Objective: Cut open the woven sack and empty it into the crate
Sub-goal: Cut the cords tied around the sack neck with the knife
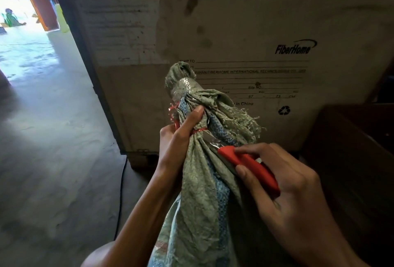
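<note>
A grey-green woven sack [200,192] with a blue stripe stands upright in the middle of the view. Its neck is bunched, wrapped in clear tape and tied with a red string [199,130]. My left hand [181,134] grips the neck at the string. My right hand [283,183] holds a red-handled cutter [249,166], whose blade end touches the sack just below the tie. At the right edge sits a dark wooden crate [349,156]; its inside is hidden in shadow.
A large stained cardboard box [234,32] marked FiberHome stands right behind the sack. A black cable [121,192] runs over the concrete floor [53,139] on the left. A bright doorway with a seated person [11,18] is at the far top left.
</note>
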`<control>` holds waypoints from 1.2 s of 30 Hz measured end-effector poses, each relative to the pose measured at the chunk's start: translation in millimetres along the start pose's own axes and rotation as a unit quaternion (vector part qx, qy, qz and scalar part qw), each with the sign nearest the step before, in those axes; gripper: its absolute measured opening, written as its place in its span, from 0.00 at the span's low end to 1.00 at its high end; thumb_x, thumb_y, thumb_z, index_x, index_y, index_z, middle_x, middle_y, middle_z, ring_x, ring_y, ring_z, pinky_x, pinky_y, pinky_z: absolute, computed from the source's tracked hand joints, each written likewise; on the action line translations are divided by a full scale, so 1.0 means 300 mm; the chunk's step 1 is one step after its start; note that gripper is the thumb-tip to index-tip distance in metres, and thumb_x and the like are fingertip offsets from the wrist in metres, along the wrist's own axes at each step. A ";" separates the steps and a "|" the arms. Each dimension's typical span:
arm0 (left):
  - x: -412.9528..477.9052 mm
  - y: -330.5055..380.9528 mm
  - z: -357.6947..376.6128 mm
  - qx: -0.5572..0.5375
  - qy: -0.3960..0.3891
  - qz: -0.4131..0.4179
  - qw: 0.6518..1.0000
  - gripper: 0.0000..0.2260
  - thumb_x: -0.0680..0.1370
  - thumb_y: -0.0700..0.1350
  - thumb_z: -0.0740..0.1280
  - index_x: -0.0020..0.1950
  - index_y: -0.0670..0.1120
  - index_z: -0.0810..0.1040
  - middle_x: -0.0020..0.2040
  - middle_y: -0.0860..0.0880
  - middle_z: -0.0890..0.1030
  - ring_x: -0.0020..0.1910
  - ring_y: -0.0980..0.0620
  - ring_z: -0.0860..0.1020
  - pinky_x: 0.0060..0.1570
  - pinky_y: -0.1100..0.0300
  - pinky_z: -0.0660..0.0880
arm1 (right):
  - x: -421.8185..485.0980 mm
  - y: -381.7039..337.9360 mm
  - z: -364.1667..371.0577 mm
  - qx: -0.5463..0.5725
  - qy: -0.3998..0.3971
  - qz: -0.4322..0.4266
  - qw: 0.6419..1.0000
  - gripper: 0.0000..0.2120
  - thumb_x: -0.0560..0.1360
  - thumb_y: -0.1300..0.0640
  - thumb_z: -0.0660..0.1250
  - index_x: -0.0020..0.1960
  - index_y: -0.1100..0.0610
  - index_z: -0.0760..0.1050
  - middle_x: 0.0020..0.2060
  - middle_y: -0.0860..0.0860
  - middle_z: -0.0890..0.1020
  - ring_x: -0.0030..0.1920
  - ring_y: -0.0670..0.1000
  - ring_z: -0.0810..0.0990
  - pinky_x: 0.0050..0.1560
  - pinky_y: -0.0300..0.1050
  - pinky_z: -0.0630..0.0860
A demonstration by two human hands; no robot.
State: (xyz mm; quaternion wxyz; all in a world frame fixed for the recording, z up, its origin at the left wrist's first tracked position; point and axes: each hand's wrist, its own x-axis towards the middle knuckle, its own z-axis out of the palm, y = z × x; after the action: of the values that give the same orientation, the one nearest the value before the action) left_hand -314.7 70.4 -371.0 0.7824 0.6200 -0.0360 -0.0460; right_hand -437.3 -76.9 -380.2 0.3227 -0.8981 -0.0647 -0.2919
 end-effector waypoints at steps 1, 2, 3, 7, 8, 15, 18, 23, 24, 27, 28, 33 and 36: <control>-0.005 0.002 0.000 -0.004 0.001 0.003 1.000 0.20 0.77 0.53 0.71 0.49 0.35 0.85 0.38 0.41 0.86 0.34 0.49 0.85 0.35 0.63 0.81 | 0.000 -0.002 -0.001 -0.001 -0.001 0.001 1.000 0.12 0.77 0.49 0.66 0.60 0.45 0.77 0.50 0.40 0.79 0.49 0.39 0.79 0.47 0.27 0.71; -0.010 0.005 0.001 -0.005 0.003 0.006 1.000 0.20 0.77 0.53 0.71 0.48 0.34 0.84 0.37 0.41 0.86 0.33 0.50 0.85 0.34 0.63 0.81 | 0.000 -0.004 -0.001 -0.002 -0.002 0.002 1.000 0.12 0.77 0.48 0.66 0.60 0.45 0.77 0.50 0.40 0.79 0.49 0.39 0.79 0.47 0.26 0.71; -0.014 0.006 0.002 -0.005 0.005 0.008 1.000 0.20 0.77 0.53 0.71 0.48 0.33 0.84 0.36 0.41 0.86 0.33 0.50 0.84 0.34 0.63 0.80 | 0.000 -0.006 -0.002 -0.003 -0.002 0.001 1.000 0.12 0.77 0.48 0.66 0.60 0.45 0.77 0.51 0.40 0.79 0.49 0.39 0.79 0.47 0.26 0.71; -0.020 0.010 0.001 -0.006 0.010 0.018 1.000 0.21 0.77 0.53 0.71 0.47 0.33 0.84 0.37 0.41 0.86 0.33 0.49 0.85 0.35 0.62 0.81 | 0.001 -0.014 -0.009 -0.003 0.005 -0.003 1.000 0.12 0.76 0.49 0.67 0.59 0.46 0.78 0.51 0.41 0.80 0.50 0.39 0.80 0.49 0.27 0.72; -0.022 0.010 0.002 -0.004 0.009 0.022 1.000 0.21 0.77 0.53 0.71 0.48 0.32 0.84 0.37 0.40 0.86 0.34 0.49 0.85 0.36 0.61 0.82 | -0.001 -0.015 -0.010 -0.003 0.007 -0.004 1.000 0.12 0.76 0.49 0.67 0.59 0.47 0.78 0.51 0.41 0.80 0.50 0.40 0.80 0.49 0.27 0.72; -0.040 0.014 0.015 0.004 0.009 0.052 0.999 0.19 0.78 0.51 0.71 0.44 0.33 0.84 0.34 0.41 0.86 0.30 0.51 0.84 0.32 0.64 0.80 | -0.006 -0.025 -0.025 0.010 0.015 -0.002 1.000 0.12 0.75 0.50 0.69 0.58 0.46 0.79 0.50 0.41 0.81 0.49 0.40 0.81 0.46 0.32 0.76; -0.044 0.012 0.021 -0.004 0.003 0.054 0.999 0.18 0.78 0.50 0.71 0.48 0.33 0.84 0.39 0.39 0.87 0.34 0.49 0.85 0.35 0.62 0.81 | -0.008 -0.028 -0.030 0.004 0.027 -0.002 1.000 0.11 0.75 0.52 0.72 0.57 0.46 0.79 0.49 0.42 0.81 0.48 0.41 0.81 0.46 0.32 0.76; -0.046 0.014 0.032 0.004 0.009 0.054 0.998 0.16 0.78 0.51 0.71 0.45 0.37 0.85 0.35 0.44 0.86 0.32 0.52 0.84 0.35 0.63 0.80 | -0.017 -0.030 -0.016 -0.023 0.055 -0.002 0.998 0.14 0.74 0.54 0.73 0.59 0.48 0.79 0.51 0.44 0.80 0.50 0.43 0.81 0.50 0.33 0.75; -0.047 0.015 0.036 0.003 0.015 0.052 0.999 0.15 0.78 0.51 0.71 0.43 0.39 0.85 0.34 0.46 0.85 0.32 0.52 0.84 0.35 0.63 0.80 | -0.019 -0.030 -0.012 -0.027 0.064 -0.004 0.998 0.14 0.74 0.54 0.73 0.59 0.49 0.80 0.52 0.45 0.80 0.50 0.44 0.81 0.50 0.33 0.75; -0.058 0.015 0.054 0.001 0.046 0.043 0.998 0.17 0.77 0.51 0.72 0.35 0.41 0.82 0.27 0.50 0.82 0.27 0.56 0.81 0.30 0.67 0.77 | -0.028 -0.028 -0.002 -0.051 0.088 -0.005 0.995 0.14 0.73 0.55 0.73 0.58 0.49 0.80 0.51 0.47 0.80 0.48 0.49 0.81 0.49 0.39 0.76; -0.063 0.014 0.061 0.000 0.058 0.039 0.998 0.18 0.77 0.51 0.72 0.34 0.39 0.81 0.25 0.50 0.80 0.24 0.57 0.79 0.27 0.69 0.75 | -0.030 -0.026 0.002 -0.057 0.094 -0.006 0.994 0.14 0.73 0.55 0.73 0.58 0.49 0.80 0.51 0.47 0.80 0.48 0.50 0.81 0.48 0.43 0.78; -0.067 0.007 0.087 -0.017 0.103 0.017 0.994 0.17 0.77 0.50 0.72 0.42 0.35 0.85 0.27 0.48 0.82 0.23 0.60 0.79 0.23 0.72 0.72 | -0.032 -0.004 0.018 -0.092 0.125 -0.026 0.988 0.12 0.75 0.57 0.72 0.58 0.50 0.81 0.50 0.50 0.79 0.48 0.54 0.80 0.46 0.53 0.79; -0.070 0.007 0.095 -0.027 0.108 -0.001 0.994 0.14 0.77 0.50 0.72 0.40 0.40 0.85 0.25 0.52 0.83 0.23 0.63 0.79 0.23 0.73 0.71 | -0.030 0.005 0.026 -0.110 0.136 -0.031 0.984 0.13 0.74 0.55 0.70 0.58 0.50 0.81 0.50 0.50 0.79 0.48 0.54 0.79 0.46 0.52 0.77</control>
State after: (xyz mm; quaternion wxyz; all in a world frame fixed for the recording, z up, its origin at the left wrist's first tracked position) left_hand -338.6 45.8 -362.6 0.7979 0.6004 0.0506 0.0194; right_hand -440.5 -72.7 -391.0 0.2184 -0.8773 -0.0157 -0.4270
